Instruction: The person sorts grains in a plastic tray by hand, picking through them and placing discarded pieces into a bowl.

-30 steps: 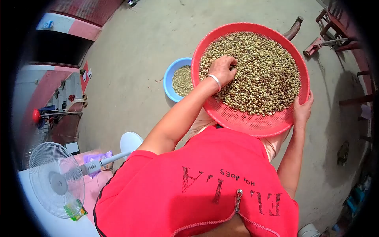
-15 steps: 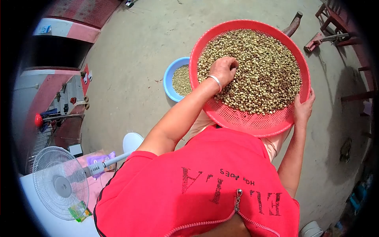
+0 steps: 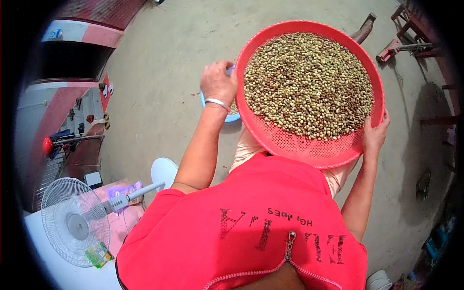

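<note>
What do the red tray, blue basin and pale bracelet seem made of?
Red tray: likely semi-matte plastic, judging by its regular perforations. Blue basin: probably smooth plastic, from its even colour, though mostly hidden. Bracelet: perhaps metal, looking smooth and silvery; too small to be sure.

At lower left, we see a pale fan (image 3: 78, 226) near a purple packet (image 3: 121, 190). At upper right, we find reddish furniture (image 3: 412, 28).

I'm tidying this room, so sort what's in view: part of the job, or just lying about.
In the job:
- red basket, gripped by the right hand
- bean-like seeds
- blue basin, beneath the left hand

Apparently just about:
- fan
- purple packet
- green packet
</note>
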The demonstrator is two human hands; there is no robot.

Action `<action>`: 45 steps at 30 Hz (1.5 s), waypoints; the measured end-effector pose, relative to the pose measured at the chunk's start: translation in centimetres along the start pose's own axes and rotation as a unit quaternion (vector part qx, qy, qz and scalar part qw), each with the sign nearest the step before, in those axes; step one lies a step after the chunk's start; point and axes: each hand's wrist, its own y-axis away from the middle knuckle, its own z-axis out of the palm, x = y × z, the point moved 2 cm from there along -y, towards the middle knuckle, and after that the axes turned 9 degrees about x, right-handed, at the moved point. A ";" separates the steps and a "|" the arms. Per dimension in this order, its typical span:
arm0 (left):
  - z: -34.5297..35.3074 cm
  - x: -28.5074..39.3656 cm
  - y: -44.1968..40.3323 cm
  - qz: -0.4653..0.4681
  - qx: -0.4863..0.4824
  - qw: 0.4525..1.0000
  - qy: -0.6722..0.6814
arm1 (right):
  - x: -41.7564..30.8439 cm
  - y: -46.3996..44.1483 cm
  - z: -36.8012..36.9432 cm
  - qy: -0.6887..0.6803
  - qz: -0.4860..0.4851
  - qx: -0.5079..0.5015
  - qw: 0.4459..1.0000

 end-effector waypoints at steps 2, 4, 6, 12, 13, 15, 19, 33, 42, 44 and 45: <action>-1.7 0.2 -0.2 -0.007 0.016 0.998 -0.065 | 0.1 0.0 0.1 -0.005 -0.001 -0.007 1.000; -0.5 0.7 0.2 -0.009 -0.008 1.000 0.010 | 0.3 -0.2 0.2 0.003 0.001 -0.003 1.000; 0.4 2.9 0.4 0.008 -0.076 0.992 0.101 | 0.6 -0.5 0.3 -0.002 -0.006 -0.002 1.000; 4.5 8.1 1.7 0.081 -0.156 0.964 0.200 | 1.1 -0.5 0.4 -0.024 -0.012 0.000 1.000; 6.1 8.1 2.1 0.074 -0.154 0.957 0.235 | 1.2 -0.5 0.4 -0.021 -0.006 -0.011 1.000; 8.2 8.1 2.4 0.092 -0.152 0.957 0.228 | 1.1 -0.6 0.3 -0.009 0.006 -0.017 1.000; 9.6 8.0 2.7 0.100 -0.154 0.958 0.222 | 0.4 -0.1 0.1 0.000 0.019 -0.015 1.000; 1.3 -2.8 0.4 -0.056 -0.017 0.992 0.112 | 0.0 -0.1 0.1 -0.013 0.010 -0.002 1.000; 1.1 4.3 2.0 0.065 -0.112 0.987 0.091 | 0.7 -0.4 0.3 -0.010 -0.019 0.005 1.000; 2.8 5.3 1.7 0.091 -0.140 0.985 0.054 | 0.8 -0.4 0.4 -0.015 -0.024 0.009 1.000; 3.1 5.9 1.7 0.101 -0.154 0.981 0.056 | 0.8 -0.4 0.4 -0.017 -0.023 0.004 1.000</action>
